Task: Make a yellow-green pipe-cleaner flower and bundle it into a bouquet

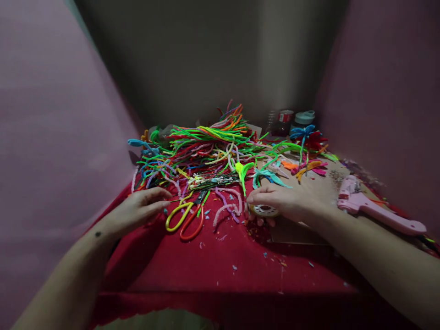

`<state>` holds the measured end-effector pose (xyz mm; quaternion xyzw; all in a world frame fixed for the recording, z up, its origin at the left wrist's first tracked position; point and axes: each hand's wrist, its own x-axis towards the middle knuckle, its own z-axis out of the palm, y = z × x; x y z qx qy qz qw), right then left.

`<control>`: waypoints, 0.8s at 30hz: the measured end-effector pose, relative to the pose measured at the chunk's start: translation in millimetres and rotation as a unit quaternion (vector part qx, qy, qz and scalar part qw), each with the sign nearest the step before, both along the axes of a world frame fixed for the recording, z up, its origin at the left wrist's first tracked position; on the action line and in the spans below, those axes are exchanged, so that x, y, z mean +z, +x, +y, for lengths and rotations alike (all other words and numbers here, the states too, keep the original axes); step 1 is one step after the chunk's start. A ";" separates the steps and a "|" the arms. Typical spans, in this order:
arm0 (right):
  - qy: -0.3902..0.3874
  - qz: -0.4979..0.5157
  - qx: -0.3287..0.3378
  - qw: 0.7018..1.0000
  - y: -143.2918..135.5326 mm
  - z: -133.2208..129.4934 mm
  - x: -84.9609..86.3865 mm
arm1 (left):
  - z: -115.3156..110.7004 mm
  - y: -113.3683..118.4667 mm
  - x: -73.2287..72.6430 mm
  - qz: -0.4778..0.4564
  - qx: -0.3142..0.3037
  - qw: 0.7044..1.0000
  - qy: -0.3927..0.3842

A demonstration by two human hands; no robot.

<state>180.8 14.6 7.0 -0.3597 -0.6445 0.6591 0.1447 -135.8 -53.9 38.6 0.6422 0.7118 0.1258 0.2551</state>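
Note:
My right hand (275, 200) is closed around the stem of a yellow-green pipe-cleaner flower (242, 170) and a spool of tape (264, 210), whose pale perforated core shows below the palm. The flower stands upright above my fingertips. To the left, my left hand (149, 201) has its thumb and fingers drawn together at the tips; a thin stem seems to stick out from them, too small to make out. Beside those fingertips lie scissors (187, 217) with one yellow and one red handle loop. Just behind is a bundle of thin flower stamens (209, 180).
A large heap of coloured pipe cleaners (206, 137) fills the back of the red-covered table (206, 266). Finished-looking fuzzy flowers (311, 169) lie on cardboard (302, 233) at right, near a pink glue-gun-like tool (378, 211). Jars (304, 118) stand behind; scraps litter the cloth.

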 end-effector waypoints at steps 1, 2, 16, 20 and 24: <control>-0.003 -0.001 -0.001 1.000 0.0 -0.1 0.1 | -5.4 9.7 -3.5 0.015 -0.019 1.000 0.011; -0.007 -0.003 -0.002 1.000 0.1 0.1 -0.3 | -10.0 19.3 -8.6 0.048 -0.037 0.997 0.045; 0.019 0.008 0.025 0.999 4.7 7.5 -15.4 | -12.3 44.5 -19.5 0.180 -0.090 0.979 -0.027; 0.031 0.011 0.036 0.999 5.6 9.0 -15.2 | -16.3 29.6 -10.9 0.080 -0.101 0.990 -0.061; 0.025 0.006 0.025 0.999 4.4 5.2 -8.3 | -23.6 22.5 -9.7 0.054 -0.077 0.994 -0.046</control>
